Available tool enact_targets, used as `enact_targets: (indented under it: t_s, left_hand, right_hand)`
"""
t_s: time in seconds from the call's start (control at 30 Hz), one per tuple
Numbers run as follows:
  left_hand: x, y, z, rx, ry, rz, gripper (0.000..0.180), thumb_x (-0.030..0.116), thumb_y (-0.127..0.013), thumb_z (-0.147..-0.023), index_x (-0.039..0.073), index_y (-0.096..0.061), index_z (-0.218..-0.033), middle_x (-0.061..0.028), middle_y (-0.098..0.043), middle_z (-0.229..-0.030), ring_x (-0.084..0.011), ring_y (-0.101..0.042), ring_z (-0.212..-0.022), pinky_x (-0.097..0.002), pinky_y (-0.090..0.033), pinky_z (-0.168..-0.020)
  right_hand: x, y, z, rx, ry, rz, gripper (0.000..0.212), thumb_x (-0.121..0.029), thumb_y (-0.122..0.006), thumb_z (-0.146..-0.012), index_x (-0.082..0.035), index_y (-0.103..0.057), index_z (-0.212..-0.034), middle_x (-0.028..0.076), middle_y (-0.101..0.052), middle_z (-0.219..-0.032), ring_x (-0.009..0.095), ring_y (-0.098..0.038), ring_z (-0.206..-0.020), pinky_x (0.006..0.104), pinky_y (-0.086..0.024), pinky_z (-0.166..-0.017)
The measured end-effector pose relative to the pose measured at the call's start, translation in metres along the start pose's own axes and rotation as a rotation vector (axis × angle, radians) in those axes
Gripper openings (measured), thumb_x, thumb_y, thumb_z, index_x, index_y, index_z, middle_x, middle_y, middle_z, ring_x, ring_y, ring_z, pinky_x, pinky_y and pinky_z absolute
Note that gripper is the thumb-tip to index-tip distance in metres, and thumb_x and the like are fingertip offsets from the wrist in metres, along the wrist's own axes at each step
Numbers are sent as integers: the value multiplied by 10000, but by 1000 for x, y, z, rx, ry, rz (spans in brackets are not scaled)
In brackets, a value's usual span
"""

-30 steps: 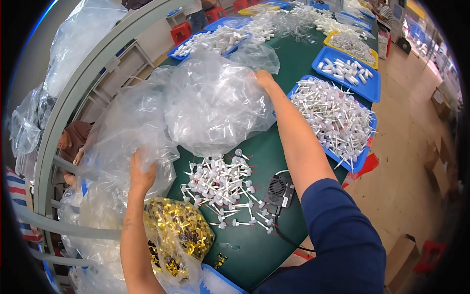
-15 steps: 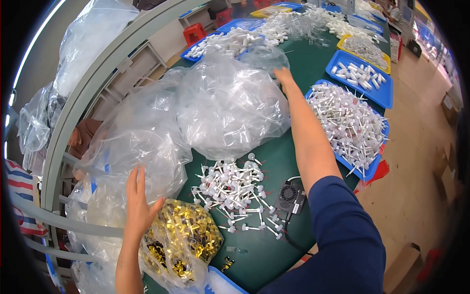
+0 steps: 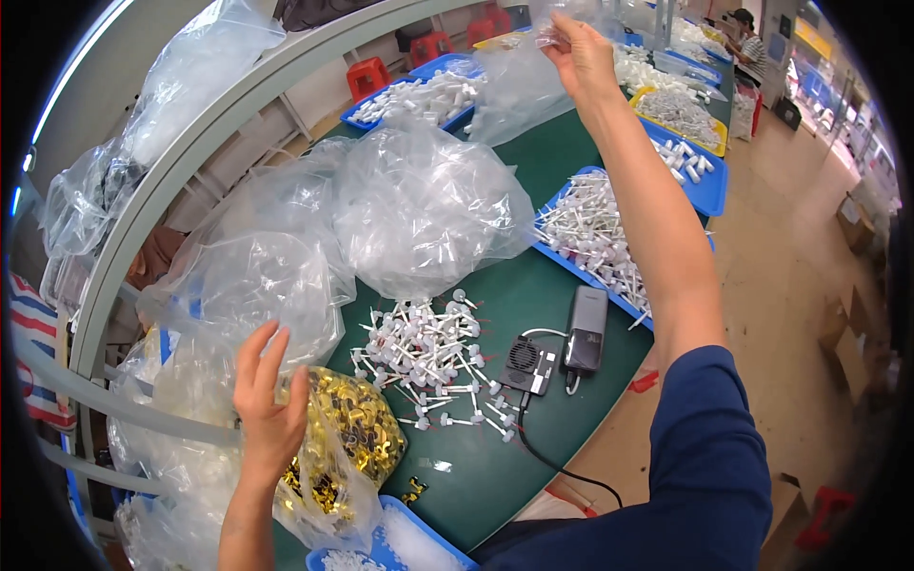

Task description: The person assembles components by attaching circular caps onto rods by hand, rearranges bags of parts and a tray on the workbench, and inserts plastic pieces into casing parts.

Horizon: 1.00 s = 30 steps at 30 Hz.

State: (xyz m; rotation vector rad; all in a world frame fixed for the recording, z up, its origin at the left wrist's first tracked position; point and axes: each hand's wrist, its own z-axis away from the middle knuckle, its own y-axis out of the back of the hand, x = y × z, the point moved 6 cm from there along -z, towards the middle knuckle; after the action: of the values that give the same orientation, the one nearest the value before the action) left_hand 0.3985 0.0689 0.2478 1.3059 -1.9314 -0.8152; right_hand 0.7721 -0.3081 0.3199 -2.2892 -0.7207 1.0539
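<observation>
Raised at the far side of the table, my right hand (image 3: 583, 59) pinches the top of a thin clear plastic bag (image 3: 519, 90), which hangs down to the left. My left hand (image 3: 269, 390) is open, fingers spread and curved, with nothing in it. It is beside a clear bag of shiny gold and black pieces (image 3: 367, 423); whether it touches the bag's plastic I cannot tell. Past it lie large, puffed clear plastic bags (image 3: 428, 209). A loose pile of small white-stemmed parts with grey round heads and thin red wires (image 3: 419, 347) lies on the green table (image 3: 486, 485).
A blue tray heaped with similar stemmed parts (image 3: 595, 233) is partly behind my right arm. Near it lie a dark power bank (image 3: 585, 328) and a small cabled device (image 3: 526, 364). Another blue tray (image 3: 457, 554) holds small whitish pieces. A grey curved frame (image 3: 152, 190) stands left.
My right hand has risen and moved away, lifting the thin clear bag off the pile of bags. The view has shifted, and the power bank now shows. My left hand stays open.
</observation>
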Motion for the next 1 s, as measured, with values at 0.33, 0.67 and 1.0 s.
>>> enact_targets:
  t_s: [0.33, 0.67, 1.0]
  left_hand:
    - [28, 9, -50, 311, 433, 1615, 604, 373, -595, -915, 30, -400, -1372, -177, -592, -1172, -305, -567, -1117, -440, -457, -951]
    - [-35, 158, 55, 961, 297, 1024, 271, 48, -580, -907, 4, -609, -1173, -25, -609, -807, -105, -565, -685, -259, -507, -615]
    - [29, 318, 187, 1180, -76, 388, 150, 170, -629, -928, 33, -666, -879, 2, -589, -678, -57, -495, -536, -235, -454, -497]
  right_hand:
    - [-27, -207, 310, -1091, 275, 416, 165, -18, -709, -747, -50, -547, -754, 52, -594, -765, 166, -569, -655, 304, -457, -587]
    - [-94, -279, 396, -985, 1018, 391, 206, -172, -699, -827, -83, -643, -1005, 117, -640, -1009, 312, -600, -949, 411, -511, -823]
    - [-131, -481, 431, -875, 473, 501, 623, -64, -630, -811, 4, -363, -1370, 234, -579, -1142, 331, -583, -1066, 371, -476, -891]
